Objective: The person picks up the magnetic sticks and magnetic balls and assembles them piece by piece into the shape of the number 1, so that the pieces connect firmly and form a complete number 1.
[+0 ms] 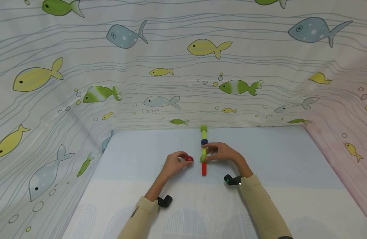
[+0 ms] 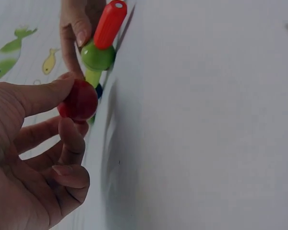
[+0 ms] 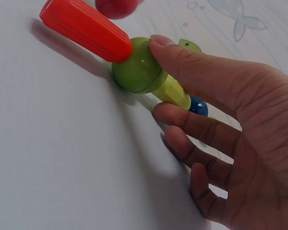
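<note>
From the head view, my left hand (image 1: 173, 163) pinches a red ball (image 1: 189, 159) between thumb and fingertips, just left of a toy rod (image 1: 204, 151) that lies on the pale blue worktop (image 1: 291, 159), pointing away from me. The rod is a chain of parts: a green ball at the far end, a yellow-green stick, a blue ball, another stick, a green ball, then a red stick nearest me. My right hand (image 1: 223, 152) rests on the rod from the right, near its lower green ball. A fish-patterned cloth (image 1: 82, 66) hangs behind and on both sides.

In the left wrist view, my thumb and fingers (image 2: 67, 136) are curled round the red ball (image 2: 78, 100), close to the green ball (image 2: 98, 55) and the red stick (image 2: 109, 23).

In the right wrist view, my thumb tip touches the green ball (image 3: 137, 67) where the red stick (image 3: 84, 29) joins it; my other fingers (image 3: 197, 127) are loosely spread, lying just beside the yellow-green stick (image 3: 175, 92) and the blue ball (image 3: 198, 106).
</note>
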The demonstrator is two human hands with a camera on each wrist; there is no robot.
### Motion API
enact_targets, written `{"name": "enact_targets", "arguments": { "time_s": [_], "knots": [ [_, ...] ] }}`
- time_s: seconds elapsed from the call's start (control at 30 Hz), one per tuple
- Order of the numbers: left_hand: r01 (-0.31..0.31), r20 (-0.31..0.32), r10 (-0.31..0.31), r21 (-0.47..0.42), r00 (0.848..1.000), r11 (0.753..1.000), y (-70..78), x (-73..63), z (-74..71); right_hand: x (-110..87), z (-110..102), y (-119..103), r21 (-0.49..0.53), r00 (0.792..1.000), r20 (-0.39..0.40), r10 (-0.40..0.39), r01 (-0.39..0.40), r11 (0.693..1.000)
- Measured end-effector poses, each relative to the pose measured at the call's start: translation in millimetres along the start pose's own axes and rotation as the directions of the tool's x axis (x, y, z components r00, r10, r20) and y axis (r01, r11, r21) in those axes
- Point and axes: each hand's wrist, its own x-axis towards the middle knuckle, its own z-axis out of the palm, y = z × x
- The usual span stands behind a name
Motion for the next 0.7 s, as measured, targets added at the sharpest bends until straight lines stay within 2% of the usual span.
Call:
{"name": "enact_targets", "arguments": {
  "time_s": [0.13, 0.33, 0.47, 0.7],
  "knots": [
    [-0.053, 0.053, 0.052, 0.015, 0.997, 0.999, 3.5, -8.5, 1.7, 0.3, 0, -1, -0.011, 1.000, 0.001, 0.014, -0.014, 1.000],
    [-0.095, 0.130, 0.095, -0.001, 0.987, 0.995, 10.2, -18.4, 4.6, -0.5, -1, -1, -0.018, 1.000, 0.006, 0.014, -0.014, 1.000],
    [-0.126, 0.147, 0.125, -0.002, 0.981, 0.992, 12.2, -22.6, 6.6, -1.0, -1, -1, -0.011, 1.000, 0.003, 0.006, -0.006, 1.000],
    [-0.139, 0.182, 0.140, -0.019, 0.973, 0.990, 17.5, -28.9, 10.1, -0.1, -1, 0, -0.009, 1.000, 0.003, 0.015, -0.015, 1.000]
  ]
}}
